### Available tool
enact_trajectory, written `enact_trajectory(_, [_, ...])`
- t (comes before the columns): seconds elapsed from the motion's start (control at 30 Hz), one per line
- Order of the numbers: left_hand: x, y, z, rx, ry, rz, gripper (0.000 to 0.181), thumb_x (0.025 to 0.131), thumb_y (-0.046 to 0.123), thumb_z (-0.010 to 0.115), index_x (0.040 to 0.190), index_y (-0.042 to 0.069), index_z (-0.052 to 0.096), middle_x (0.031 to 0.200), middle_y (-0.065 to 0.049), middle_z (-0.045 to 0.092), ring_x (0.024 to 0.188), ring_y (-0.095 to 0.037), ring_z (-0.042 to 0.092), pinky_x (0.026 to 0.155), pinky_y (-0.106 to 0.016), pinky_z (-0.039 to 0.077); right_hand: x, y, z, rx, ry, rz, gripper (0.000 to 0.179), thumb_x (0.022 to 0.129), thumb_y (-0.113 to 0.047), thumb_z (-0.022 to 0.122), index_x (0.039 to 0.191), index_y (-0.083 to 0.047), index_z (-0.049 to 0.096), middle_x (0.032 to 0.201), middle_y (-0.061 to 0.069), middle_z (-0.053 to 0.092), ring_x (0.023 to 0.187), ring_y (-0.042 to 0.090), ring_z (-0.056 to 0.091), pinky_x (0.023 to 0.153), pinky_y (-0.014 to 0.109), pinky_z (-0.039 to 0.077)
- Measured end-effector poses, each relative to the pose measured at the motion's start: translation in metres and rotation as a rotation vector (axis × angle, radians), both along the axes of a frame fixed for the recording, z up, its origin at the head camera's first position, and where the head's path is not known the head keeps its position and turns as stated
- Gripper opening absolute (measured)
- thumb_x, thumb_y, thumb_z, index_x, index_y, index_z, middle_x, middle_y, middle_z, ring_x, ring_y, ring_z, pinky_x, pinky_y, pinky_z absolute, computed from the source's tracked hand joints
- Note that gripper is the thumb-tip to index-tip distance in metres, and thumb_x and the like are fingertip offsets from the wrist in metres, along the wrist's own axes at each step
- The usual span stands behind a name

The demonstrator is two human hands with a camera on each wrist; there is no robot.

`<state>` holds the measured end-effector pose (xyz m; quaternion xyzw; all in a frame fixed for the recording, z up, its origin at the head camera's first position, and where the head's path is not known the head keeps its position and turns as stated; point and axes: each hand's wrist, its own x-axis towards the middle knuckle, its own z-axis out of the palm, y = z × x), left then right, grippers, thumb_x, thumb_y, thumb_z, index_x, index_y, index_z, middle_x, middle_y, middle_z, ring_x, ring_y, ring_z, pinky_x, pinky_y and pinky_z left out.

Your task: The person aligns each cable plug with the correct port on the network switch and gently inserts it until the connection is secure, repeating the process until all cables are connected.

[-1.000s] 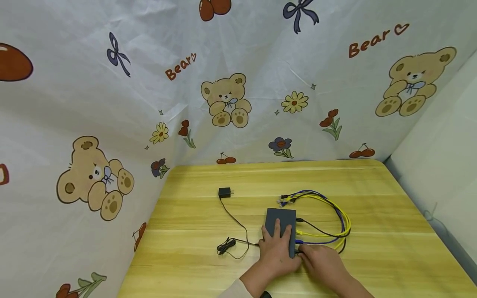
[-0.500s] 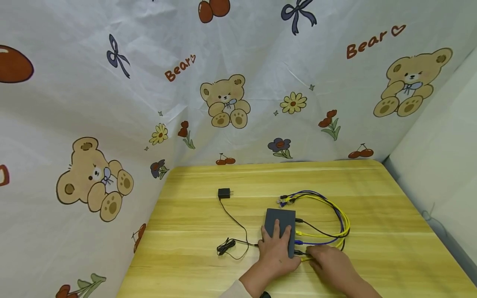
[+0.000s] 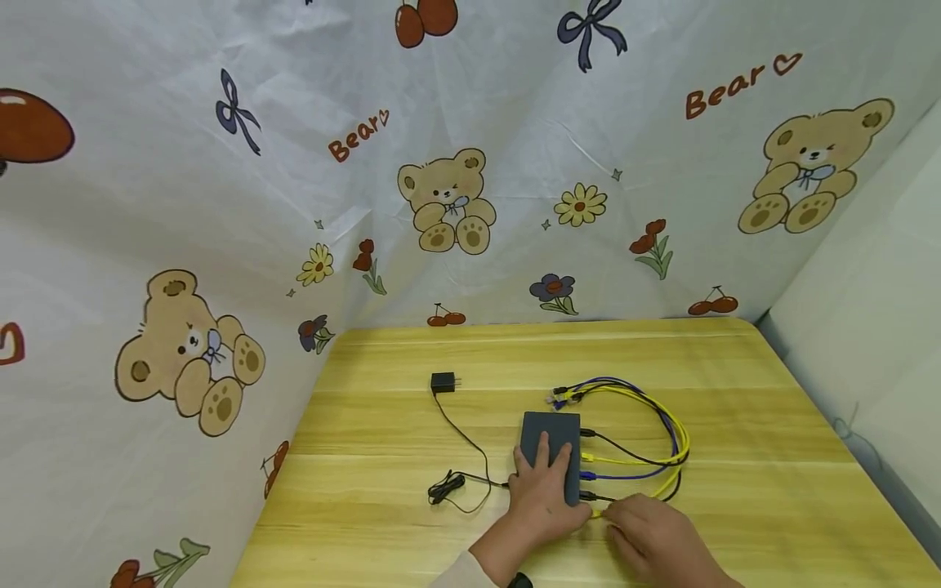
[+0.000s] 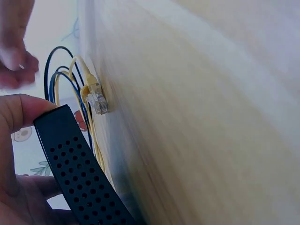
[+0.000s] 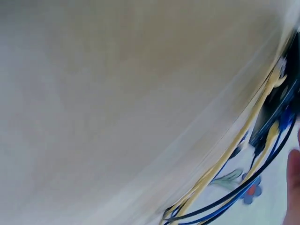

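Note:
A flat dark network switch (image 3: 559, 423) lies on the table under my left hand (image 3: 544, 494), whose spread, straight fingers press its top. In the left wrist view the thumb touches the corner of its perforated side (image 4: 77, 173). Along the switch's right side sit a black plug (image 3: 587, 433), a yellow plug (image 3: 587, 457), a blue plug (image 3: 587, 476) and another black plug (image 3: 587, 496). A second yellow cable's clear-tipped plug (image 4: 97, 98) rests on the table beside the switch. My right hand (image 3: 657, 535), fingers loosely bent, is just right of that plug; the left wrist view shows its fingers (image 4: 16, 61) raised above it.
The cables (image 3: 680, 433) loop right and back, their free plugs (image 3: 562, 398) bunched behind the switch. A black power adapter (image 3: 443, 382) lies back left; its cord, with a tied bundle (image 3: 446, 486), leads to the switch's left side. A bear-print cloth (image 3: 507, 106) hangs behind the table (image 3: 367, 425).
My right hand has drawn away from the front black plug, moving right and toward me, which uncovers that plug and the loose yellow one. My left hand stays on the network switch.

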<state>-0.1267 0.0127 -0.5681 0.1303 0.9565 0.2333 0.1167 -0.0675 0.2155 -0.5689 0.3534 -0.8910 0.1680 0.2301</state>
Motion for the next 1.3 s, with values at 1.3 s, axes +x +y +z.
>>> enact_trajectory(1.3, [-0.005, 0.002, -0.008, -0.124, -0.002, -0.035, 0.092, 0.070, 0.067, 0.077, 0.151, 0.041, 0.040, 0.166, -0.002, 0.018, 0.145, -0.054, 0.016, 0.095, -0.065, 0.040, 0.000, -0.012, -0.003, 0.122, -0.067, -0.294, 0.017, 0.075, -0.028, 0.085, 0.086, -0.024, 0.073, 0.085, -0.014, 0.058, 0.080, 0.008, 0.056, 0.064, 0.032, 0.045])
